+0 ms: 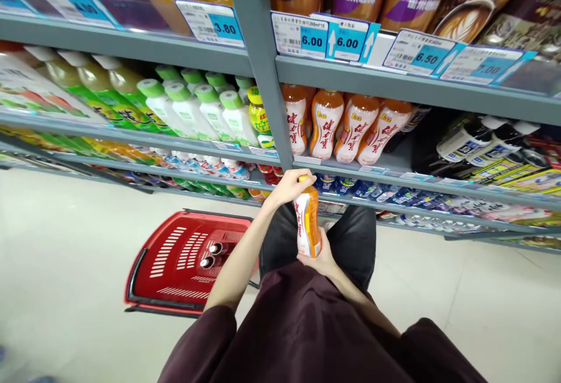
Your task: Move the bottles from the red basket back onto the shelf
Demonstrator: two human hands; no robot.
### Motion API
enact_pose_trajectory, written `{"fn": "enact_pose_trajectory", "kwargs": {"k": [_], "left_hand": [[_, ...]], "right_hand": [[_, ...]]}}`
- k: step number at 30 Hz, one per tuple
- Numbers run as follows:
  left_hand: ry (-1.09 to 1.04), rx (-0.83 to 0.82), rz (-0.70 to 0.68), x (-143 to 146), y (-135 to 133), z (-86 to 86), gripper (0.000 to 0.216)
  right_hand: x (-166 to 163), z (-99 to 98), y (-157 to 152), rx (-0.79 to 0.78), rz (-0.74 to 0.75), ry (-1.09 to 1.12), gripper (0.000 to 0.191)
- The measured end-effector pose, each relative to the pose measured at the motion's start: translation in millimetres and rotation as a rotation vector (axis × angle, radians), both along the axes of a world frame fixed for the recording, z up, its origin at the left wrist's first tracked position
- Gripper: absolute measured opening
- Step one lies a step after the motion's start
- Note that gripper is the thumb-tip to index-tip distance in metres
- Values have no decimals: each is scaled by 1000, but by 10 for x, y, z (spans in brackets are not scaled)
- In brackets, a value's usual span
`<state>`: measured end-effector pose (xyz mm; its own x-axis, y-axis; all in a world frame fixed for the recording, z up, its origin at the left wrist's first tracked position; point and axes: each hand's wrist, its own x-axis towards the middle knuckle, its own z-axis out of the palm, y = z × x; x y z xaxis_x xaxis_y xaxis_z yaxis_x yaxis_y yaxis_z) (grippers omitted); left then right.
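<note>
An orange-and-white drink bottle (pixel 307 224) stands upright in front of me, held between both hands. My left hand (pixel 290 187) is closed over its cap from above. My right hand (pixel 323 256) grips the bottle's lower part from beneath. Bottles of the same kind (pixel 346 127) stand in a row on the shelf just above and beyond it. A red shopping basket (pixel 175 266) sits on the floor to the left of my legs, with two dark-capped bottles (pixel 211 255) lying in it.
Grey store shelving (pixel 350 79) fills the far side, with green-capped bottles (pixel 197 108) on the left, coffee bottles on top and blue price tags (pixel 346 41) along the edges. Pale floor tiles (pixel 65 254) spread out to the left and right.
</note>
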<state>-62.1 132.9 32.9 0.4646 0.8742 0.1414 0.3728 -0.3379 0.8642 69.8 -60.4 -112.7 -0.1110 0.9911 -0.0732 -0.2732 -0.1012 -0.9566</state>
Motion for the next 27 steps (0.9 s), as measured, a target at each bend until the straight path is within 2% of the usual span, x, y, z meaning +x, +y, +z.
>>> {"fn": "enact_pose_trajectory", "kwargs": {"k": [4, 11, 17, 21, 27], "left_hand": [[69, 52, 41, 79, 21, 47, 44], [122, 57, 69, 124, 42, 114, 43], [86, 49, 70, 65, 76, 136, 44], [52, 50, 62, 93, 75, 185, 42], [63, 62, 76, 126, 79, 231, 40]], "right_hand": [[44, 49, 24, -46, 151, 187, 76], [71, 68, 39, -71, 124, 329, 78], [125, 147, 55, -201, 235, 558, 76], [107, 166, 60, -226, 218, 609, 74], [113, 127, 63, -213, 105, 564, 73]]}}
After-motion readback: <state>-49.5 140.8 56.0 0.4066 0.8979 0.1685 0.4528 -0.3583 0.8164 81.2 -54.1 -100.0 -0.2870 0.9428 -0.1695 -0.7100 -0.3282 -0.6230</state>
